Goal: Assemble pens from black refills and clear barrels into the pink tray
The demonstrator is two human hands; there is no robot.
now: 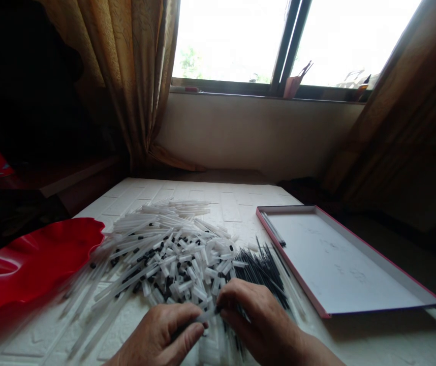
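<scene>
A heap of clear plastic pen barrels and small caps (pixel 164 249) lies on the white table (pixel 237 203), with a bundle of thin black refills (pixel 259 267) at its right side. My left hand (pixel 160 335) is closed in a pinch around a clear pen barrel (pixel 205 316) at the near edge of the heap. My right hand (pixel 256 315) meets it from the right, fingers pinched at the barrel's end; what they hold is too small to make out. A few assembled pens (pixel 273 229) lie along the left wall of a shallow white box lid.
The white pink-edged box lid (pixel 340 264) lies on the table's right. A red wavy-rimmed plate (pixel 31 259) sits at the left edge. Behind the table are a wall, a window sill and brown curtains (pixel 134 76).
</scene>
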